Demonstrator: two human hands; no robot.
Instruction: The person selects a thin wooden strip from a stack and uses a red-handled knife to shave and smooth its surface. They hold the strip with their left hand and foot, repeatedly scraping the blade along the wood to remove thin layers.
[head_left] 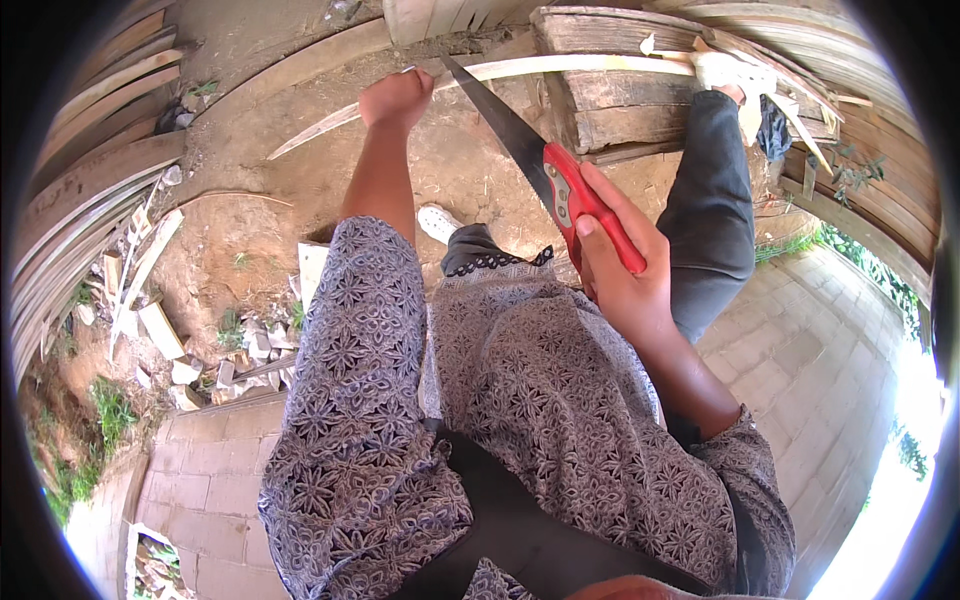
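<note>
My right hand [630, 255] is wrapped round the red handle of a pruning saw [515, 135]. Its dark blade slants up and left, with the tip close to a long, thin, pale wooden strip [570, 64]. Further left, my left hand [396, 98] is closed in a fist round that strip, whose pointed end sticks out past it to the lower left. The strip's other end lies on a heavy timber block [625, 95] beneath my raised right foot [730, 72]. The blade appears apart from the wood, though depth is hard to judge.
My left shoe [437, 222] rests on the dirt ground. Stacked planks [85, 200] line the left side, with wood offcuts [160, 330] and rubble below them. Boards [870, 110] stand at the upper right, behind the block. A block wall [810, 340] is at the lower right.
</note>
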